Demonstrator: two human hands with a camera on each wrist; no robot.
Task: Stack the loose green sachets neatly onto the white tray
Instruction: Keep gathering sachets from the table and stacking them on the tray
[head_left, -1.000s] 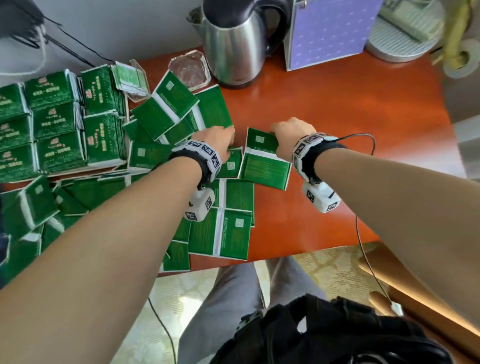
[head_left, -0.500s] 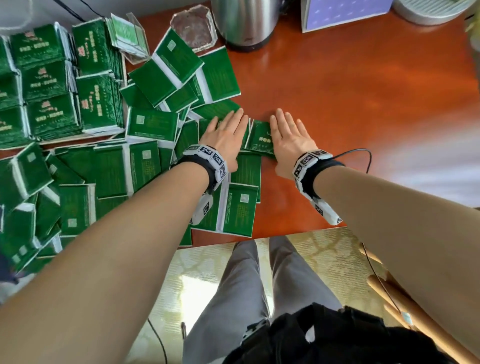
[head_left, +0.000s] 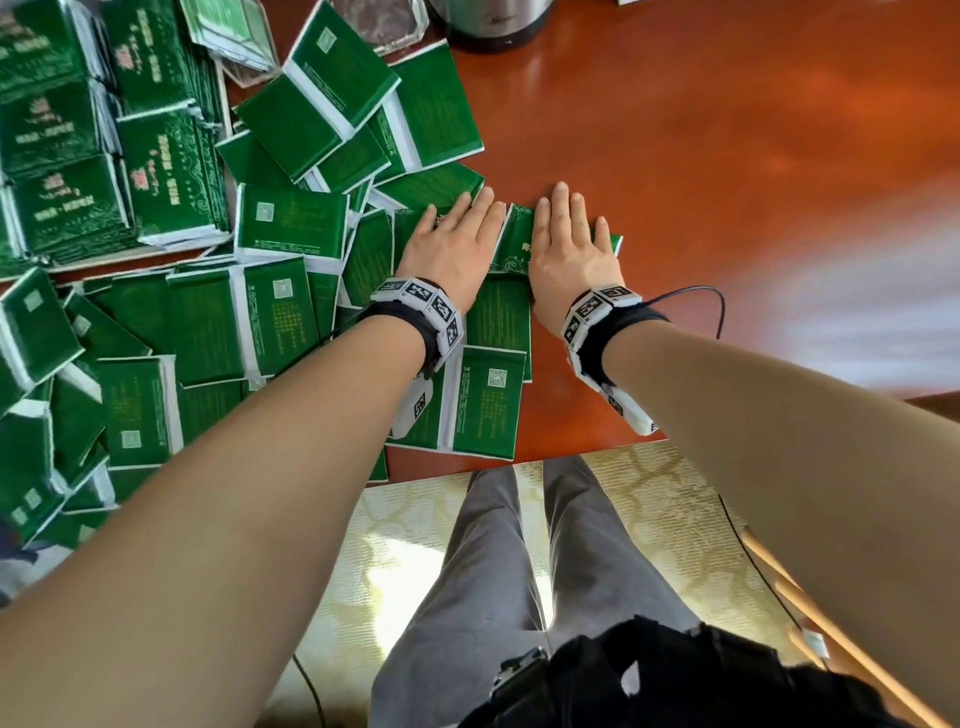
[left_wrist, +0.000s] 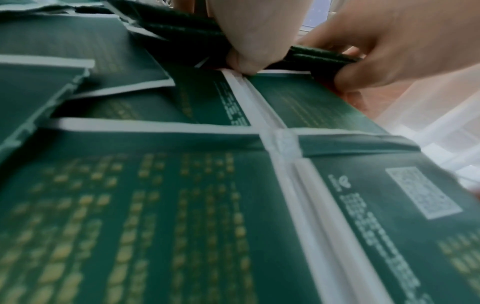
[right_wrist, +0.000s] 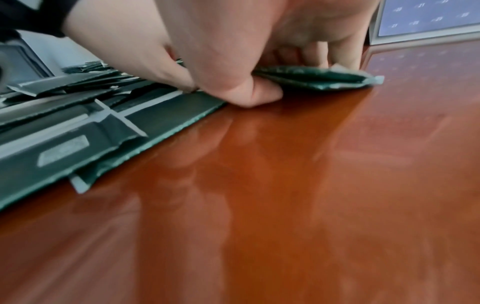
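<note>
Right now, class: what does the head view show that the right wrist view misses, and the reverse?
Only the head view: the grey trousers and pale floor below the table. Only the right wrist view: the purple box front, and the right thumb tucked against the near edge of the sachets. Both: the right hand on those sachets, on the orange table.

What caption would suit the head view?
Left hand and right hand laid on green sachets beside a scattered pile on a table.

Home or office room: polished wooden desk, kettle, calendar.
</note>
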